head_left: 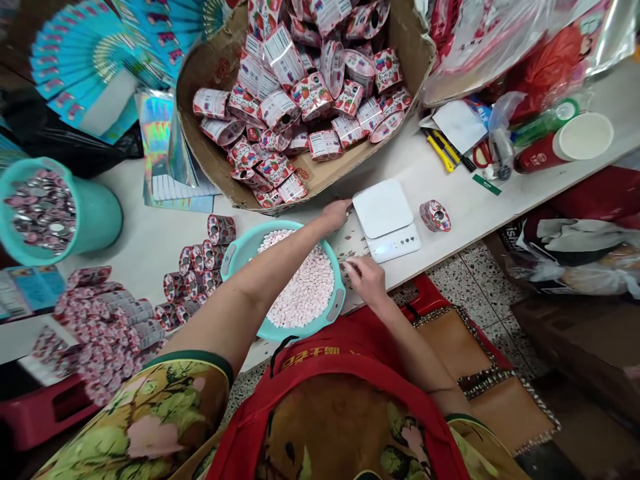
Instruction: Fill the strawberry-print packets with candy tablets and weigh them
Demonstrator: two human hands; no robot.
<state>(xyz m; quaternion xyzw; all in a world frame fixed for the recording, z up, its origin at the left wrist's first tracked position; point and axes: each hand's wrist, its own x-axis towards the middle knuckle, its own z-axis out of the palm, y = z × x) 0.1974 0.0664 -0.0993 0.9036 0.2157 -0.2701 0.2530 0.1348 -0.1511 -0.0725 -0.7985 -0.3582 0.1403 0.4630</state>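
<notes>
My left hand (337, 215) reaches across a turquoise basin (340, 300) to the left edge of a white digital scale (384, 210). Its fingers look curled together, and what they may hold is hidden. Between the basin and the scale's front corner is my right hand (369, 280), thumb and fingers drawn together close to the basin's rim. Whatever lies in that pinch is too small to make out. Small pale pink candies (303, 293) fill the basin. Right of the scale lies a printed tape-like roll (435, 216) with strawberry pictures.
A large cardboard box (210, 157) of wrapped rolls stands behind the basin. Stacked rolls (194, 267) and a turquoise bucket (107, 213) are on the left. Yellow cutters (441, 152) and a red paper cup (540, 157) lie at the right, near the table's edge.
</notes>
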